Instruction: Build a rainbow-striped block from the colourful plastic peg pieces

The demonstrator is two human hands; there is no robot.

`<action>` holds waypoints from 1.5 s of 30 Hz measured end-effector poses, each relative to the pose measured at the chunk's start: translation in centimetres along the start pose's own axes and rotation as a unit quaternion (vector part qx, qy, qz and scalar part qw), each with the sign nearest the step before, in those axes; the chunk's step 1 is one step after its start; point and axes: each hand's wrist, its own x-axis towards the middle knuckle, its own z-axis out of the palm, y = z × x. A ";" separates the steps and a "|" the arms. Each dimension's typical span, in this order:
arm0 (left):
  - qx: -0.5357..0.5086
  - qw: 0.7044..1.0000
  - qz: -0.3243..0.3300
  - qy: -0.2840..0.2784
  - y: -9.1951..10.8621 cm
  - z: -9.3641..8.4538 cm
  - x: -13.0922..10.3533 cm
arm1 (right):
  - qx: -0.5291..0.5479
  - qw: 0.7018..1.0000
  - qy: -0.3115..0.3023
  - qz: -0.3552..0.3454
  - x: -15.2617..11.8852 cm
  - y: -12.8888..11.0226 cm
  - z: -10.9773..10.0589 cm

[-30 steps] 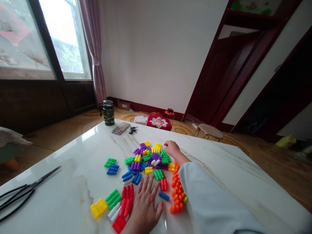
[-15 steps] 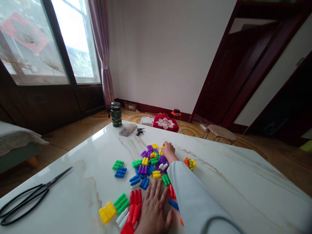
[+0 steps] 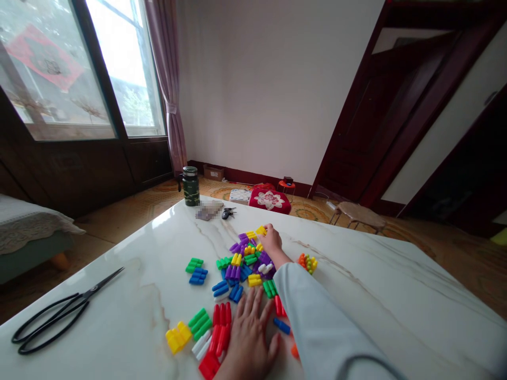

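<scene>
My left hand (image 3: 251, 335) lies palm down with fingers spread on the marble-look table, beside red blocks (image 3: 220, 338). My right hand (image 3: 271, 240) reaches past the far side of the block pile, its fingers closed on a yellow block (image 3: 261, 230). Between the hands is a heap of purple, blue, green, yellow and white blocks (image 3: 233, 272). Green (image 3: 200, 323), yellow (image 3: 178, 337) and white (image 3: 202, 344) blocks lie left of the red ones. A blue block (image 3: 282, 325) is partly hidden by the right sleeve.
Black-handled scissors (image 3: 85, 296) lie at the table's left. A camouflage flask (image 3: 190, 186), a blurred item and a small black object (image 3: 227, 213) stand or lie near the far corner. Orange and yellow-green pieces (image 3: 308, 263) sit right of the right forearm.
My right hand has moved slightly up and left, and the yellow block in its fingers now shows clearly. The view has shifted a little. My left hand stays flat.
</scene>
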 end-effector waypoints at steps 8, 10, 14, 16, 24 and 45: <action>-0.007 1.000 -0.001 0.006 0.5 -0.3 0.0 | 0.135 0.988 0.024 -0.073 -5.8 4.4 -8.9; -0.010 1.000 0.003 0.020 0.4 -0.2 0.0 | 0.139 0.987 0.049 -0.069 -7.1 7.1 -11.9; -0.014 0.999 0.004 0.036 0.3 0.2 0.0 | -0.030 0.996 0.047 -0.068 -9.5 12.7 -16.0; -0.015 0.999 0.005 0.036 0.2 0.2 0.0 | -0.128 0.989 -0.020 -0.077 -10.8 14.8 -16.5; -0.004 1.000 0.000 0.018 0.5 -0.4 0.1 | -0.187 0.968 -0.094 -0.135 -14.7 17.9 -14.3; 0.005 1.000 0.000 0.025 0.4 -0.2 0.0 | 0.001 0.990 0.111 0.083 -12.7 17.4 -7.4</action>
